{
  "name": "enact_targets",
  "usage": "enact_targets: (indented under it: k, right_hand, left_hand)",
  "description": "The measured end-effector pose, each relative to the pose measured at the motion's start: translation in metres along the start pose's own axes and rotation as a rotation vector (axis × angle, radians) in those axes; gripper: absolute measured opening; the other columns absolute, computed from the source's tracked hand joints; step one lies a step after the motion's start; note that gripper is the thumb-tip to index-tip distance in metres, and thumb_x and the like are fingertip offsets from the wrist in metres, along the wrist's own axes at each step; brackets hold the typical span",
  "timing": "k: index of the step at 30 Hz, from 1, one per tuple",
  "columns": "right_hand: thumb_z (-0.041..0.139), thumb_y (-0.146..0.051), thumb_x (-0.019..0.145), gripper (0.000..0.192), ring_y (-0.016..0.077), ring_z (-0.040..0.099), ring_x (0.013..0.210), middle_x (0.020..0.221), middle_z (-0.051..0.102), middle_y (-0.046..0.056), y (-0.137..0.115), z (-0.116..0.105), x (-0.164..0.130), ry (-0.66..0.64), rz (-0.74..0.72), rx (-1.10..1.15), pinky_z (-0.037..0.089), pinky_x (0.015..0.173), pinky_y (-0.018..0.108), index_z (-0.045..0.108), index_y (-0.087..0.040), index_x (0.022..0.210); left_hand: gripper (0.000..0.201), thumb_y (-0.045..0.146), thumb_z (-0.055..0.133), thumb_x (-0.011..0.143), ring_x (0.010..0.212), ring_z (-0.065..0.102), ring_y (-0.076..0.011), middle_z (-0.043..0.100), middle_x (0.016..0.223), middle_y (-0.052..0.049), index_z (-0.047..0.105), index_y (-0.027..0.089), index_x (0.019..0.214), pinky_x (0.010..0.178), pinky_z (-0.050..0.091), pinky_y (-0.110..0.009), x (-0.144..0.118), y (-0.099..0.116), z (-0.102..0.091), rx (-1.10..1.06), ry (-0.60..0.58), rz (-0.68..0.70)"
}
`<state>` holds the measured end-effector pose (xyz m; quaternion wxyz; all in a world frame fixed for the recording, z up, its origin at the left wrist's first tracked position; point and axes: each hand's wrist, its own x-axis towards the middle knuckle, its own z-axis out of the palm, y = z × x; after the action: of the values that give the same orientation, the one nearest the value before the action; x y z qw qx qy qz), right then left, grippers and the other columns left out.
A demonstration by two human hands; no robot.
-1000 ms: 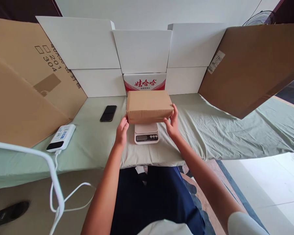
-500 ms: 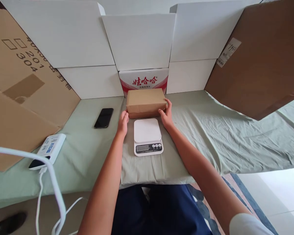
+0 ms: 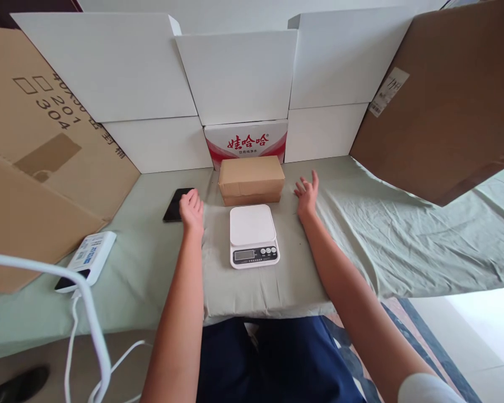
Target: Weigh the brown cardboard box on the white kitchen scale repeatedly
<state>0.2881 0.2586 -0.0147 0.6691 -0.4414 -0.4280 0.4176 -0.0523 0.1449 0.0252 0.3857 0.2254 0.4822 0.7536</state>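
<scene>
A small brown cardboard box (image 3: 251, 179) lies on the green cloth just behind a white kitchen scale (image 3: 252, 235), whose platform is bare. My left hand (image 3: 192, 209) hovers open to the left of the box, next to a black phone (image 3: 175, 205). My right hand (image 3: 307, 193) is open to the right of the box, fingers spread. Neither hand touches the box.
White cartons (image 3: 235, 73) and a red-and-white printed carton (image 3: 247, 141) wall the back of the table. Large brown cardboard sheets lean at the left (image 3: 33, 157) and right (image 3: 449, 106). A white power bank (image 3: 86, 260) with cable lies at the left.
The box went off the scale to the cloth behind it. Both hands have since let go of it and drawn apart sideways.
</scene>
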Motion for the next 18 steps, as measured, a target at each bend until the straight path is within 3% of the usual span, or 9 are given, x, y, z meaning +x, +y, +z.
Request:
enact_targets:
  k: [3, 7, 11, 18]
  right_hand:
    - [0.059, -0.058, 0.083, 0.082, 0.0286, 0.057, 0.144, 0.150, 0.063, 0.005, -0.005, 0.019, -0.013, -0.219, 0.067, 0.014, 0.050, 0.116, 0.051, 0.039, -0.039, 0.161]
    - [0.060, -0.058, 0.088, 0.082, 0.0284, 0.053, 0.148, 0.159, 0.058, 0.002, -0.007, 0.034, -0.024, -0.455, 0.013, 0.028, 0.044, 0.124, 0.053, 0.036, -0.037, 0.163]
    - [0.060, -0.061, 0.091, 0.081, 0.0282, 0.044, 0.157, 0.168, 0.048, 0.000, -0.006, 0.036, -0.025, -0.496, -0.064, 0.000, 0.034, 0.132, 0.055, 0.035, -0.035, 0.164]
    - [0.055, -0.066, 0.092, 0.086, 0.0280, 0.045, 0.157, 0.165, 0.052, 0.002, -0.004, 0.035, -0.022, -0.495, -0.051, -0.035, 0.035, 0.132, 0.056, 0.029, -0.033, 0.167]
  left_hand:
    - [0.052, 0.049, 0.045, 0.101, 0.157, 0.042, -0.0227, 0.050, 0.166, -0.013, 0.070, 0.023, 0.138, 0.126, 0.036, -0.037, -0.009, -0.015, 0.016, 0.063, -0.091, -0.031]
    - [0.051, 0.052, 0.058, 0.097, 0.155, 0.046, -0.0270, 0.057, 0.159, -0.016, 0.072, 0.021, 0.135, 0.127, 0.036, -0.040, -0.016, -0.031, 0.027, 0.118, -0.171, -0.062]
    - [0.055, 0.054, 0.056, 0.098, 0.153, 0.048, -0.0271, 0.057, 0.159, -0.018, 0.070, 0.018, 0.138, 0.126, 0.039, -0.040, -0.015, -0.036, 0.025, 0.137, -0.186, -0.059]
    - [0.061, 0.062, 0.058, 0.096, 0.154, 0.048, -0.0284, 0.056, 0.161, -0.017, 0.070, 0.021, 0.140, 0.127, 0.037, -0.042, -0.012, -0.034, 0.019, 0.152, -0.201, -0.038]
